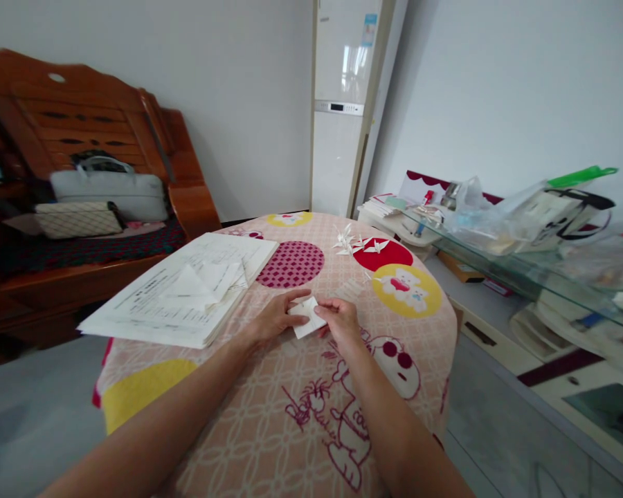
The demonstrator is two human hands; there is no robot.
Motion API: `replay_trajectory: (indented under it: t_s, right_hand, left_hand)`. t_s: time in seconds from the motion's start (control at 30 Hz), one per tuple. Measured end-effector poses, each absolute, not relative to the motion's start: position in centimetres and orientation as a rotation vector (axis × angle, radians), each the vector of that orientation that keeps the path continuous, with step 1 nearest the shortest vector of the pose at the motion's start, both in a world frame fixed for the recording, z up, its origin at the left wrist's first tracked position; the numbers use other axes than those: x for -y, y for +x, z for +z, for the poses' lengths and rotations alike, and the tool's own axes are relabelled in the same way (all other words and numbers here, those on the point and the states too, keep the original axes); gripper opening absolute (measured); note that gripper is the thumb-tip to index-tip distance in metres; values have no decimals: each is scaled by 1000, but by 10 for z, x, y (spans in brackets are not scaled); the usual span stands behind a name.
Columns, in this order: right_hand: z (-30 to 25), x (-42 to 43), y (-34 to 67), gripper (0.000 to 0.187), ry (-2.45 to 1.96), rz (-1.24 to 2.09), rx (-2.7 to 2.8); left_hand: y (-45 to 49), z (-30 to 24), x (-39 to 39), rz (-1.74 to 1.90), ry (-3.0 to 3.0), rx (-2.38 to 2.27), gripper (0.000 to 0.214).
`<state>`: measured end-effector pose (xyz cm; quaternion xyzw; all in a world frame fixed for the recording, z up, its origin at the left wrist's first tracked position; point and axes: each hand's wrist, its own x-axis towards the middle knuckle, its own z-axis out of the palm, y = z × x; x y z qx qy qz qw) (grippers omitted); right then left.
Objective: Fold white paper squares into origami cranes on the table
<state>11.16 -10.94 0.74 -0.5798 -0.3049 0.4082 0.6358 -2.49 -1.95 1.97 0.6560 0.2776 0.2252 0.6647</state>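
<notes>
A small folded white paper (308, 319) lies on the patterned pink tablecloth (291, 415) in front of me. My left hand (276, 316) pinches its left edge, fingers closed on the paper. My right hand (341, 318) grips its right edge in the same way. Both forearms reach in from the bottom of the view. Several finished white paper cranes (357, 243) sit at the far side of the table.
A stack of white printed sheets (187, 290) with cut paper pieces (208, 283) on top lies at the left. A wooden bench (83, 173) with bags stands further left. A glass shelf (524, 249) with clutter runs along the right; a tall white air conditioner (342, 104) stands behind.
</notes>
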Motion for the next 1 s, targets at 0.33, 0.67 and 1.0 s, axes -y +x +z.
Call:
replay_trajectory:
  t_s: [0.33, 0.67, 1.0]
  right_hand:
    - [19, 122, 114, 89, -1506, 1112, 747]
    - [7, 124, 119, 57, -1785, 936, 1013]
    - [18, 132, 128, 23, -1550, 342, 1736]
  left_hand:
    - [-24, 7, 1, 494, 1593, -607, 92]
    - [-21, -14, 5, 617, 1945, -570, 68]
    - [-26, 3, 12, 676, 2414, -518, 27]
